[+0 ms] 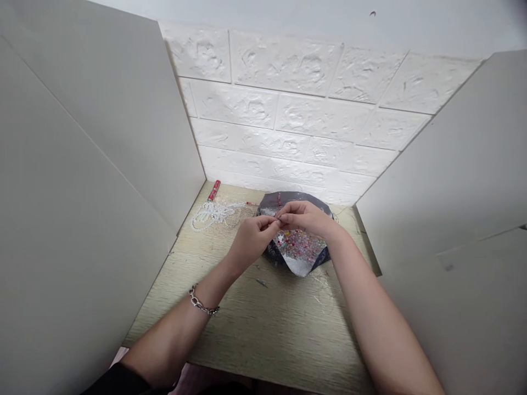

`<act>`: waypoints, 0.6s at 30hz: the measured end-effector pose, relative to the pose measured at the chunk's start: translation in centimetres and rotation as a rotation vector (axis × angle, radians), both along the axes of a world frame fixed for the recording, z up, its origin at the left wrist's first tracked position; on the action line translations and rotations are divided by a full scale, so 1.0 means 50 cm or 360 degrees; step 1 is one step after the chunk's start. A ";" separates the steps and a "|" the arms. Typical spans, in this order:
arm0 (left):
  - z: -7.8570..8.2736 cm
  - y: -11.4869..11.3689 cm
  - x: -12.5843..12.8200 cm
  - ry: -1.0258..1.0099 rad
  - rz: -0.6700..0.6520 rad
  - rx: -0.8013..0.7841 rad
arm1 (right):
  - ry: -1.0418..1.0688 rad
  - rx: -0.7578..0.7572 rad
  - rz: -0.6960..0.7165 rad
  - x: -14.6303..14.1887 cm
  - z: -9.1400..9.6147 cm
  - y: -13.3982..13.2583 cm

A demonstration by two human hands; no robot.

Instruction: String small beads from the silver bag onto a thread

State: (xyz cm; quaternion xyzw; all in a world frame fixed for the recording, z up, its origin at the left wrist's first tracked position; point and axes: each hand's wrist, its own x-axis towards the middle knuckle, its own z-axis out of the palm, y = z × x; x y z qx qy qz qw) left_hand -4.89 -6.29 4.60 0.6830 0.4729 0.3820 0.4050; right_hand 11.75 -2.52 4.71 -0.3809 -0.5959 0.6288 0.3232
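Coloured beads [297, 244] lie just under both hands; left hand [252, 240], right hand [307, 218] pinch something tiny.

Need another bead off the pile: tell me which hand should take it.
Probably the right hand: it hovers directly over the beads in the dark tray, while the left hand sits beside the tray's edge.

Both hands [280, 225] pinch a bead above the bead tray [302, 263].
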 end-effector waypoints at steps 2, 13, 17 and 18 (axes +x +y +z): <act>0.001 -0.001 -0.001 0.0000 -0.0005 -0.0003 | -0.0085 0.0096 0.0029 -0.001 0.007 -0.002; 0.002 0.007 0.001 -0.0189 -0.0021 -0.0078 | -0.0667 0.0636 -0.0064 -0.017 0.042 -0.020; 0.001 0.009 0.000 -0.0380 -0.0064 -0.0350 | -0.0808 0.0846 -0.0104 -0.022 0.064 -0.033; 0.002 0.008 0.000 -0.0412 -0.0086 -0.0401 | -0.0835 0.0896 -0.0099 -0.022 0.069 -0.036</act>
